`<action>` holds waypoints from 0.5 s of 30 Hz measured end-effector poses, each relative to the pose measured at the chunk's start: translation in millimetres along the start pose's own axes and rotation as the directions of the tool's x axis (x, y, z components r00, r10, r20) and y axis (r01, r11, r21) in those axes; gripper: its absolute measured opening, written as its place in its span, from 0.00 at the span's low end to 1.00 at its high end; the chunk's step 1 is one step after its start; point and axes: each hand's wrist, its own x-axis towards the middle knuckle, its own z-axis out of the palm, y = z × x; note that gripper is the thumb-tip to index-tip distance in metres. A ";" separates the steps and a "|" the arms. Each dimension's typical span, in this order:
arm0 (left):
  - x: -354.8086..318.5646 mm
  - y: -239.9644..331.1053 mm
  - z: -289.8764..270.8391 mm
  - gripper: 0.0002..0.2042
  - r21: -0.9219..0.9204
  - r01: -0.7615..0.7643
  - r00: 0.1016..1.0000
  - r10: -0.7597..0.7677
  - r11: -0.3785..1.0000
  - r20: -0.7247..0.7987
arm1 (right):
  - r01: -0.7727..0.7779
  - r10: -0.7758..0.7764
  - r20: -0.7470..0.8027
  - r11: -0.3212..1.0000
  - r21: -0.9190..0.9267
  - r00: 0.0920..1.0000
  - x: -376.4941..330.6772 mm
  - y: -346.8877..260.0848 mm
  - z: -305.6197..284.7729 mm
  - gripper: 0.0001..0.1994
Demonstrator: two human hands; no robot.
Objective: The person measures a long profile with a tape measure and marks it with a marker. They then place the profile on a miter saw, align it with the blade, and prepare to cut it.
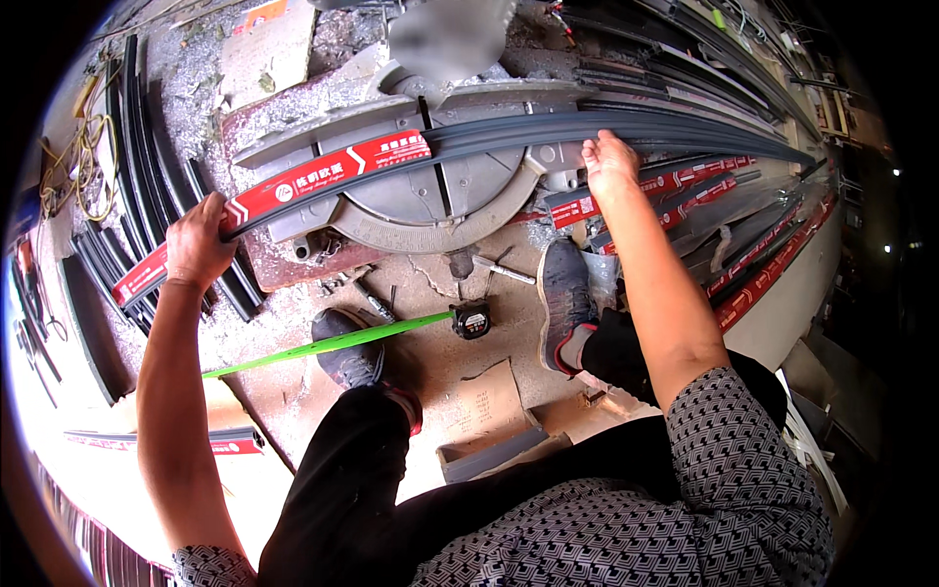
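A long dark grey metal profile (518,130) with red printed film on its left part lies across the round bed of a miter saw (391,210). My left hand (201,242) is wrapped round the profile near its left end, over the red film. Farther right, my right hand (609,158) grips the profile's near edge, fingers curled with the thumb side up. The profile runs on past my right hand toward the far right. Above the bed, a blurred grey part of the saw (450,37) hides what is behind it.
A tape measure (471,319) with its green blade drawn out lies on the floor between my shoes. Written-on cardboard (479,401) is near my feet. Dark profiles (137,147) lie at the left; red-filmed ones (675,196) lie at the right. A yellow cord (93,166) is coiled far left.
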 end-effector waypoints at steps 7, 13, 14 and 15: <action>9.4 -6.1 -2.6 0.16 -0.004 -0.012 1.000 0.012 1.000 0.013 | 0.022 0.010 0.090 0.937 -0.347 0.996 -9.7 -12.8 1.7 0.06; 17.5 -2.3 0.4 0.17 0.017 -0.019 0.999 0.019 1.000 0.032 | 0.177 -0.121 0.150 0.872 -0.457 0.981 -26.4 -17.5 -9.7 0.07; 19.7 -0.2 -0.7 0.17 0.014 -0.016 0.999 0.015 1.000 0.032 | 0.217 -0.148 0.184 0.867 -0.449 0.972 -33.0 -18.2 -8.7 0.08; 21.6 1.6 -1.4 0.17 0.012 -0.013 0.999 0.012 1.000 0.031 | 0.257 -0.176 0.216 0.861 -0.438 0.960 -39.8 -17.4 -8.3 0.08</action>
